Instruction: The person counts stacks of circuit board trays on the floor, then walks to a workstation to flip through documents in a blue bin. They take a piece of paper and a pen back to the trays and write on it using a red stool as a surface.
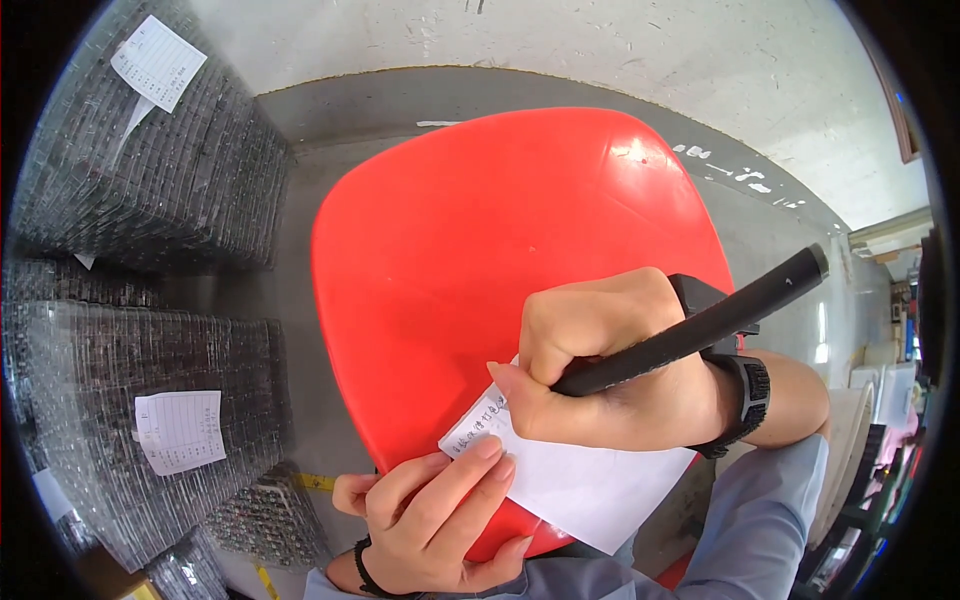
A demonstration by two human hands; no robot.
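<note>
My right hand [620, 370] is closed around a thick black marker pen [700, 325], its tip hidden behind the fingers at the paper. A white sheet of paper [595, 490] with a few handwritten characters along its left edge rests on the red plastic chair [480, 230]. My left hand [440, 520] lies with fingers stretched out on the paper's left edge, the fingertips just below the writing. A black band circles each wrist, the right one with a dark watch-like piece.
Tall stacks of clear plastic trays [160, 340] stand on the left, with paper labels [180, 430] on them. A white wall [600, 50] rises beyond the chair. At the far right are shelves with assorted items [880, 450]. Grey floor [330, 180] surrounds the chair.
</note>
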